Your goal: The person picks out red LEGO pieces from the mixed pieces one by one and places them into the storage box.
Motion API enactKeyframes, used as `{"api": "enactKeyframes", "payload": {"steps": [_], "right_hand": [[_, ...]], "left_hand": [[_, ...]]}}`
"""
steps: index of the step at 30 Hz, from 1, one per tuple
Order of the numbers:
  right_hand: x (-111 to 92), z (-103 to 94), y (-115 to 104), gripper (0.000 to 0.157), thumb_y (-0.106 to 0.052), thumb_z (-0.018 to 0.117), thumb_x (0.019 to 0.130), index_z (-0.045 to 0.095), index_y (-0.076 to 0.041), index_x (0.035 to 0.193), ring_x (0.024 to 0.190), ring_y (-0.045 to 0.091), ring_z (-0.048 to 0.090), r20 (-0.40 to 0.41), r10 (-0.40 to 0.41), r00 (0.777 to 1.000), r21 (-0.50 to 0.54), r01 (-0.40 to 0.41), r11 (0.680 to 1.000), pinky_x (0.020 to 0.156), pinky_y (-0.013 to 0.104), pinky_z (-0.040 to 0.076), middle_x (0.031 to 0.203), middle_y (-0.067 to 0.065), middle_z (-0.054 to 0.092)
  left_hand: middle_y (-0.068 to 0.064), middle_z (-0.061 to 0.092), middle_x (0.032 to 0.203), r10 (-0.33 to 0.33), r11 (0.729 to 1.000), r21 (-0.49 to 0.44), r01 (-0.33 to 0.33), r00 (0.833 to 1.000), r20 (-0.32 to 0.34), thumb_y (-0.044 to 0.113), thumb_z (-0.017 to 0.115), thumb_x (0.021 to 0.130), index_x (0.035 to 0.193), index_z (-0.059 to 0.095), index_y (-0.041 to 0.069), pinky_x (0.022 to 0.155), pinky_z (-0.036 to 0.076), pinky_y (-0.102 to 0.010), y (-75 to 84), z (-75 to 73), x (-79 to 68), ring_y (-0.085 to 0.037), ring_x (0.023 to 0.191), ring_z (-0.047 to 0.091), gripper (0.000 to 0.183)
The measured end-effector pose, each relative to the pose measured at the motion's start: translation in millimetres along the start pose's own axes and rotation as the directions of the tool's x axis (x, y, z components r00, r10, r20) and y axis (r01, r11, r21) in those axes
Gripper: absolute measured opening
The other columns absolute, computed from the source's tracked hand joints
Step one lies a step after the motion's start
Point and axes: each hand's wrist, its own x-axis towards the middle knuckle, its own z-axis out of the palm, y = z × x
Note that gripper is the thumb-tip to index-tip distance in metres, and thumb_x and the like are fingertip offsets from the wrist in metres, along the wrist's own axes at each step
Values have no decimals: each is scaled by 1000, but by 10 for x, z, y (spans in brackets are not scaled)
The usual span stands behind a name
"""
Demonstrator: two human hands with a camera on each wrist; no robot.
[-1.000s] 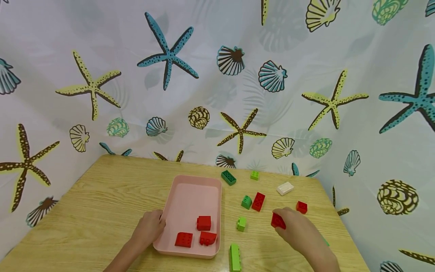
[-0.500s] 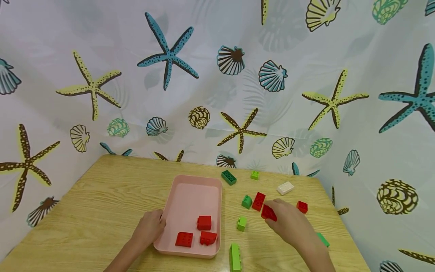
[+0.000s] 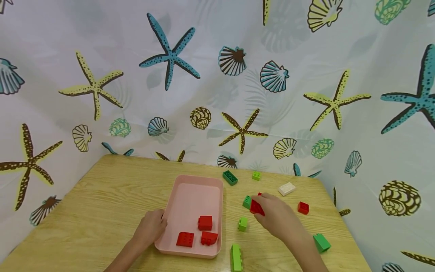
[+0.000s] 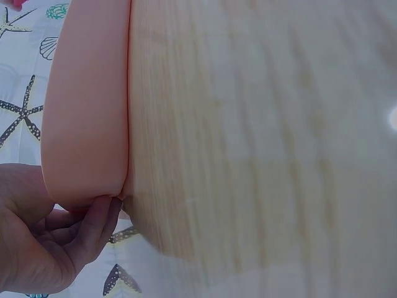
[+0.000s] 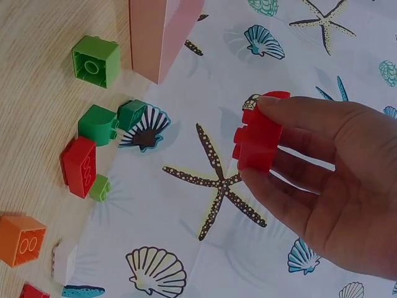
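Observation:
My left hand [image 3: 150,226] grips the left side of a pink tray [image 3: 188,177]; in the left wrist view its fingers [image 4: 94,226] curl at the tray's lower edge. Lying in the tray's near right part are three red toy bricks, one of them a red brick [image 3: 205,223]. Between thumb and fingers, my right hand [image 3: 276,217] pinches another red brick [image 5: 259,136], studs facing left in the right wrist view. In the head view it overlaps a red brick [image 5: 80,166] on the table, beside a green brick [image 3: 247,202].
Around the right hand are a light green brick [image 3: 242,224], a long light green brick [image 3: 236,257], a green brick [image 3: 321,242], a red brick [image 3: 303,208] and a white brick [image 3: 287,188]. Farther back lies a dark green brick [image 3: 230,177]. An orange brick [image 5: 22,239] shows in the right wrist view.
My right hand has moved left and slightly away from me with the red brick, coming toward the green brick. It has uncovered the green brick at right. My left hand stays at the tray.

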Motion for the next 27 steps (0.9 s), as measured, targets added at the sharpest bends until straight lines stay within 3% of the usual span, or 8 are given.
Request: {"api": "enactKeyframes", "payload": {"steps": [8,14,27], "right_hand": [[72,96,-98,39,-10,83,80,68,-3,116,87,21,61,-24,-57,998,12,58,998,74,37,54,103,8,66],[117,182,-141,38,-10,84,80,68,-5,114,91,24,63,-47,-90,995,11,90,996,76,40,55,105,9,68],[240,291,-255,37,-10,81,83,67,-5,117,98,24,62,14,-145,989,20,145,989,79,38,55,109,9,68]], "left_hand": [[0,47,61,-4,1000,12,4,1000,-7,-1,59,89,69,53,9,49,40,-30,-2,10,-2,-14,56,47,22],[0,47,63,5,1000,16,-4,1000,-7,0,59,90,71,54,8,49,40,-30,-12,15,13,-14,56,47,21],[0,47,63,-2,1000,14,2,1000,9,0,59,91,73,55,7,49,40,-30,-7,22,27,-14,57,47,20]]}}
